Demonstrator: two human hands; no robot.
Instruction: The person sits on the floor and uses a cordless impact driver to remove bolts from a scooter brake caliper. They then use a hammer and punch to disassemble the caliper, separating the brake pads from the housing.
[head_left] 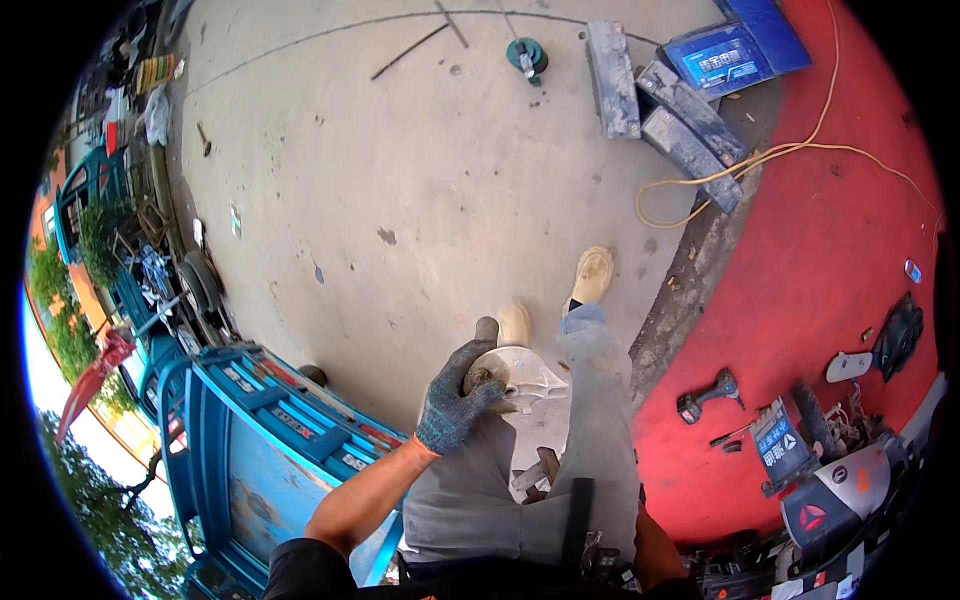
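Note:
My left hand (452, 400), in a dark grey knitted glove, is closed on a silver metal part (528, 372) with a rounded plate and a dirty centre, held above my lap between my legs. My grey trousers (600, 430) and beige shoes (592, 275) are below it. Some dark metal pieces (540, 470) show between my thighs. My right forearm (655, 550) hangs at the lower right; my right hand is hidden.
A blue cargo vehicle (265, 440) stands at my left. Long batteries (610, 80), a yellow cable (780, 150) and a green round tool (525, 62) lie ahead. A drill (705, 400), a black bag (895, 340) and equipment (835, 495) are on red flooring at right.

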